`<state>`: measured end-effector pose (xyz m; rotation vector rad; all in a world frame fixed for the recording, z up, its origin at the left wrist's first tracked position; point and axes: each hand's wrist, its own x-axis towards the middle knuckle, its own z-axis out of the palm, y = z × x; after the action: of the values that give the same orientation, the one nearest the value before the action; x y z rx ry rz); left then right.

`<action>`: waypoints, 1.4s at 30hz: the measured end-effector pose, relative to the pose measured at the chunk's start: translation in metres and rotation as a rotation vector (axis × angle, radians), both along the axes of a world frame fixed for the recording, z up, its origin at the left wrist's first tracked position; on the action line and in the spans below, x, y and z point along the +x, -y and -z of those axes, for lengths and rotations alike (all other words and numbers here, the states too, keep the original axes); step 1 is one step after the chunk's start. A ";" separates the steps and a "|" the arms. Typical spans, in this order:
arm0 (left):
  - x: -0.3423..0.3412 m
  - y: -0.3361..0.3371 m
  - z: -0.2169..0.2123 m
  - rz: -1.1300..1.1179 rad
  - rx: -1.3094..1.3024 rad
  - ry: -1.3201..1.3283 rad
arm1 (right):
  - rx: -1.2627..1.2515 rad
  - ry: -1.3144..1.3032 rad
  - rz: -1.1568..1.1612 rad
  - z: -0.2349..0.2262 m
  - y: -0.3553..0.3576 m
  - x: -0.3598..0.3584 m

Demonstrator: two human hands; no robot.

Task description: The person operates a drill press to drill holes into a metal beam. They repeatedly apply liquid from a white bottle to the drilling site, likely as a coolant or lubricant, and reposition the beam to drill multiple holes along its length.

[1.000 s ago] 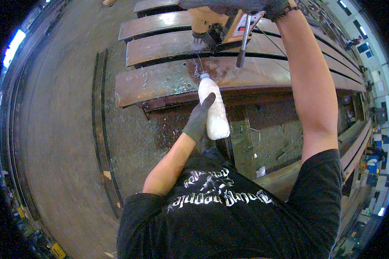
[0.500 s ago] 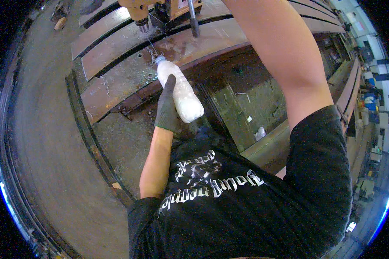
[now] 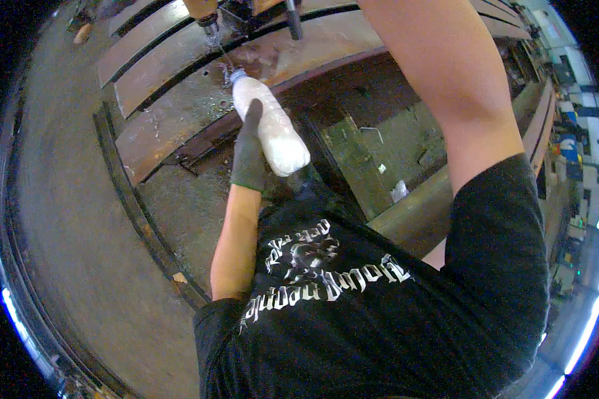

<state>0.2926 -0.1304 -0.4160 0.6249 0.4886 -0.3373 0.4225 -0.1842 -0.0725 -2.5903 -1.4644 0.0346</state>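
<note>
Over the rusty steel beam [image 3: 180, 126] our gloved left hand [image 3: 249, 156] wraps a white plastic bottle [image 3: 273, 130], neck tilted down toward the wet patch below the drill [image 3: 209, 16]; our right arm [image 3: 446, 86] reaches up past the frame edge, its hand out of sight, well apart from the bottle

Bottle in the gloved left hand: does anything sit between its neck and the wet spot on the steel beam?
Nothing visible does. The left hand grips the bottle, whose neck points at the wet patch on the beam, beside the drill.
</note>
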 end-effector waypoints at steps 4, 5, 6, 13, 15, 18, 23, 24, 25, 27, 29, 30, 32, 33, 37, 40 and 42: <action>0.005 0.000 0.015 0.048 -0.111 -0.045 | -0.101 -0.330 -0.247 -0.028 0.002 0.016; 0.004 0.000 0.010 0.038 -0.097 0.013 | -0.114 -0.276 -0.182 -0.020 -0.004 0.022; 0.001 0.002 0.005 0.030 -0.072 0.022 | -0.129 -0.222 -0.116 -0.012 -0.009 0.028; -0.001 0.000 0.002 -0.002 -0.068 0.021 | -0.113 -0.037 0.057 -0.011 -0.014 0.006; 0.000 0.002 0.005 -0.012 -0.075 0.018 | -0.023 0.003 0.004 0.002 -0.012 0.021; -0.002 0.004 -0.007 -0.017 -0.077 0.018 | -0.060 -0.095 -0.019 -0.016 -0.006 0.010; -0.004 0.004 -0.011 -0.006 -0.054 0.020 | -0.099 -0.160 -0.017 -0.025 -0.001 0.010; -0.001 0.004 0.000 -0.002 -0.064 0.044 | -0.083 -0.140 0.029 -0.017 -0.005 0.012; 0.000 0.003 0.001 -0.001 -0.073 0.067 | -0.067 -0.123 0.072 -0.012 -0.008 0.014; -0.001 0.004 0.003 -0.018 -0.066 0.063 | -0.087 -0.188 -0.025 -0.020 -0.003 0.013; -0.001 0.004 0.003 -0.017 -0.041 0.065 | -0.092 -0.176 -0.040 -0.022 -0.003 0.012; -0.001 0.002 0.006 -0.011 -0.020 0.070 | -0.088 -0.131 -0.009 -0.018 -0.006 0.011; 0.000 0.001 0.007 -0.001 -0.015 0.071 | -0.078 -0.115 0.021 -0.010 -0.009 0.016; 0.000 0.002 0.007 -0.001 -0.027 0.071 | -0.068 -0.140 0.017 -0.008 -0.009 0.020; -0.001 0.002 0.008 -0.014 -0.002 0.057 | -0.096 -0.141 0.024 -0.011 -0.011 0.017; -0.001 0.004 0.006 -0.028 -0.047 0.083 | -0.075 -0.154 -0.010 -0.006 -0.011 0.022; -0.002 0.004 0.003 -0.009 -0.020 0.055 | -0.077 -0.168 -0.003 -0.007 -0.010 0.021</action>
<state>0.2911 -0.1340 -0.4189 0.6111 0.4348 -0.3153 0.4438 -0.1739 -0.0657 -2.5725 -1.4338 0.3066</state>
